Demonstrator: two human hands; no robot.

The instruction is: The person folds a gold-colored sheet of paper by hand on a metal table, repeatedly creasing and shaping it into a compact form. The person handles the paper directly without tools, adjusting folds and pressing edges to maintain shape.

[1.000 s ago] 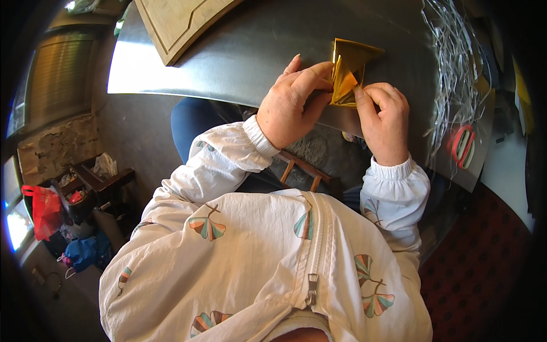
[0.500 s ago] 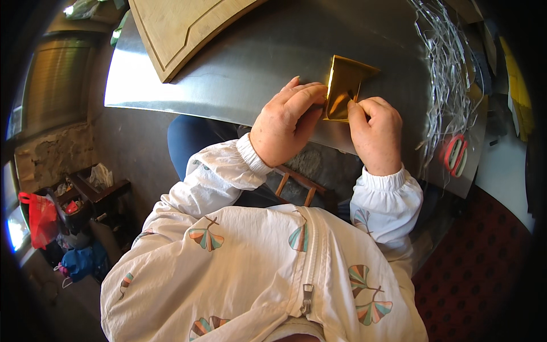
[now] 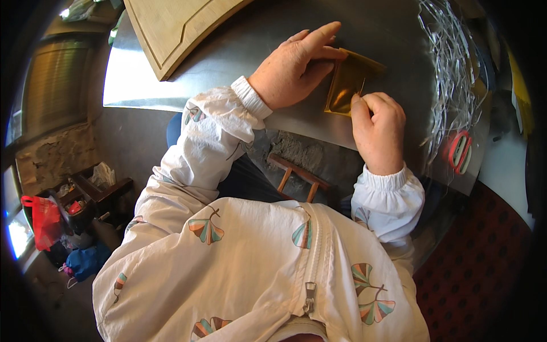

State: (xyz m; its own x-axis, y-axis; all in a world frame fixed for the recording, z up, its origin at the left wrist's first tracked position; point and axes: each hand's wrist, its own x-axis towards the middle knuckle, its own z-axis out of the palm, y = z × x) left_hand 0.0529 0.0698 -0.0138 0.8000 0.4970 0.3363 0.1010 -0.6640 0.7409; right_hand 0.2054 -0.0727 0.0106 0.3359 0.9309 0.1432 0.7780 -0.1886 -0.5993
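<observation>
Far left, low: red bag [image 3: 39,221] and blue bundle [image 3: 85,261] on a cluttered floor beside a dark wooden stand [image 3: 97,191]; rough stone wall [image 3: 54,157] above. Metal counter [image 3: 188,85], dull grey and shiny, spans the top. Pale wooden board [image 3: 171,25] lies on its upper left. Left hand [image 3: 290,71] rests flat, fingers [image 3: 319,35] stretched together, pressing the left edge of a gold foil square [image 3: 347,85] lying on the counter. Right hand [image 3: 379,128] touches the square's near right side, fingers curled, thumb and forefinger pinched on a thin sliver at the foil. Right: tangle of clear strips [image 3: 450,62], red-handled tool [image 3: 459,151] at the counter edge. Dark red patterned floor [image 3: 484,262] below.
</observation>
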